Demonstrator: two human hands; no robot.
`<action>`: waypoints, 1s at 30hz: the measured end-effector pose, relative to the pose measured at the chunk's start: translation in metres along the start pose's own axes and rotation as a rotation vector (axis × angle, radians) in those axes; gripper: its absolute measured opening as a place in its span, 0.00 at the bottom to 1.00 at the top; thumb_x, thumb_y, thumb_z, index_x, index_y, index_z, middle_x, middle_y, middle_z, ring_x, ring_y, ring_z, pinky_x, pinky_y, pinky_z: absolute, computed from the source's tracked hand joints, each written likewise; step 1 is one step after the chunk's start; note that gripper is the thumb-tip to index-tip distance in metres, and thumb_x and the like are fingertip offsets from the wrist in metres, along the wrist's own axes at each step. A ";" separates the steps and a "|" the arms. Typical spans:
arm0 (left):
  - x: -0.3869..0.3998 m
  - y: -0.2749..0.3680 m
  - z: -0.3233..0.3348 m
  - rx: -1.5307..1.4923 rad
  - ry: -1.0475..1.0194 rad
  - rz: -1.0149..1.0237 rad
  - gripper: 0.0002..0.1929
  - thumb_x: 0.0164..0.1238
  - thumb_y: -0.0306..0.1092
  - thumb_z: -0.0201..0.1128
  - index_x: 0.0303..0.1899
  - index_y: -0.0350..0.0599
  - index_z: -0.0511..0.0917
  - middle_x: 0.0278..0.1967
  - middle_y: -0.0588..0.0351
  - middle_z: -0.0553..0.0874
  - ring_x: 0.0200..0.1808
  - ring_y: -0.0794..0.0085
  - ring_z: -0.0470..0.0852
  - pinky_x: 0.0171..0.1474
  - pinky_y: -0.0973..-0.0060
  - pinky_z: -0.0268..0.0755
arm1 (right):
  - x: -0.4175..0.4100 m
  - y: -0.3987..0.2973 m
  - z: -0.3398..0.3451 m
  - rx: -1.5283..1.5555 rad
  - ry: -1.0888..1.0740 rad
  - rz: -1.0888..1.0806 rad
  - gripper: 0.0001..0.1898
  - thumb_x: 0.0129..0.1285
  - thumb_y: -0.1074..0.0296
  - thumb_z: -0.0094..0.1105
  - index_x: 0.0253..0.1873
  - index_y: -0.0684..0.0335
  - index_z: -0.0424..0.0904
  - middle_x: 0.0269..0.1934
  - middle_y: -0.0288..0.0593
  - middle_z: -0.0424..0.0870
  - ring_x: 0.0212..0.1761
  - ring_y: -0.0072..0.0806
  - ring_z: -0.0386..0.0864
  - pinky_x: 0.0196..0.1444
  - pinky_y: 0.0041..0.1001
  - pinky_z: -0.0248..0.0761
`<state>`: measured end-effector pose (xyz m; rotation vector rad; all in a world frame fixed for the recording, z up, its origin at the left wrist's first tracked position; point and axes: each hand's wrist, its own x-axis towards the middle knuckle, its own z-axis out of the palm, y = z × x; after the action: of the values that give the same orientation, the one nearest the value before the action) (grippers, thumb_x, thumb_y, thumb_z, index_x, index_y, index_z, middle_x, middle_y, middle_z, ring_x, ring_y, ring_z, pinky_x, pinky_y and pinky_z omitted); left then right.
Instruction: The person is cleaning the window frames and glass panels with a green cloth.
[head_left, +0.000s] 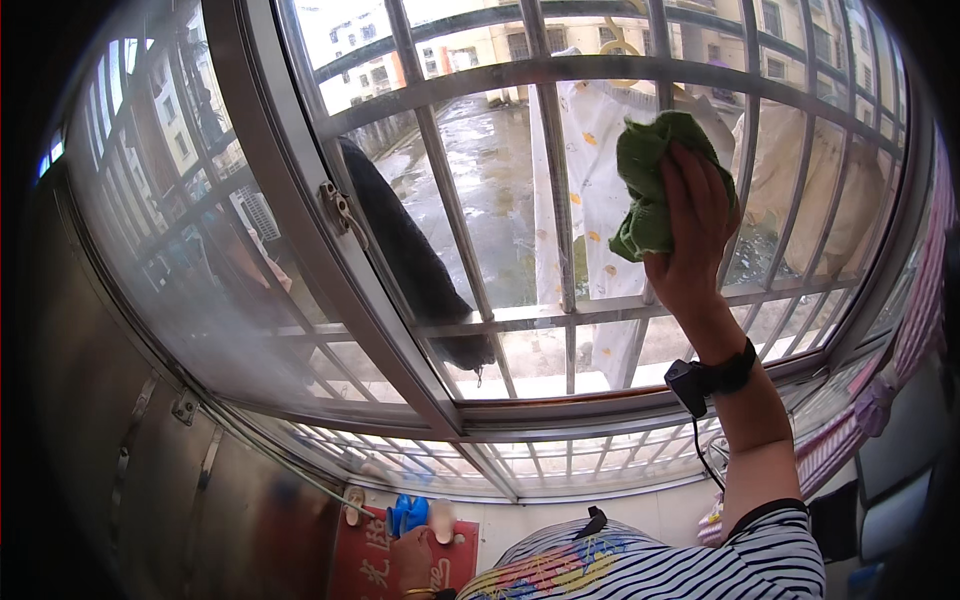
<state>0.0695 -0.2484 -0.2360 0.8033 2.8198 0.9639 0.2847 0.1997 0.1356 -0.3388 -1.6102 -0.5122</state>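
Observation:
My right hand (694, 229) presses a crumpled green cloth (652, 180) against the window pane (502, 247), a little right of its middle. The fingers lie spread over the cloth's right side, and a black strap with a small device (709, 377) circles the wrist. Low in the view, my left hand (412, 559) hangs beside my body, above a red doormat (352, 555). Its fingers are partly hidden, and I see nothing held in it. Behind the glass stand metal security bars (555, 187).
A metal latch (343, 214) sits on the sliding frame, left of which a hazy pane (202, 300) continues. White patterned laundry (592, 187) and a dark garment (405, 240) hang outside. Slippers and blue footwear (407, 514) lie below. A pink striped curtain (840, 450) is tied at right.

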 end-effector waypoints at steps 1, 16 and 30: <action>0.003 -0.001 0.007 -0.029 -0.010 0.072 0.08 0.66 0.32 0.63 0.41 0.40 0.87 0.36 0.47 0.89 0.39 0.55 0.87 0.46 0.64 0.78 | -0.001 -0.008 0.006 0.033 0.050 0.039 0.29 0.57 0.66 0.59 0.67 0.59 0.73 0.70 0.42 0.72 0.72 0.40 0.66 0.72 0.47 0.48; 0.035 0.013 -0.014 0.002 -0.006 0.185 0.09 0.67 0.30 0.62 0.43 0.38 0.86 0.33 0.45 0.89 0.36 0.57 0.88 0.43 0.67 0.78 | -0.095 0.057 -0.039 -0.211 -0.309 -0.079 0.30 0.65 0.62 0.56 0.71 0.59 0.67 0.71 0.47 0.69 0.75 0.44 0.63 0.79 0.57 0.29; 0.064 0.074 0.021 0.073 0.050 0.701 0.18 0.78 0.41 0.52 0.32 0.37 0.78 0.28 0.39 0.83 0.29 0.42 0.79 0.34 0.53 0.71 | -0.230 -0.054 0.024 -0.135 -0.570 -0.553 0.26 0.69 0.56 0.49 0.71 0.25 0.65 0.74 0.23 0.63 0.78 0.15 0.53 0.80 0.50 0.18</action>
<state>0.0524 -0.1559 -0.2022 1.8679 2.6412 0.9359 0.2620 0.1848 -0.1002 -0.1352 -2.2425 -1.0134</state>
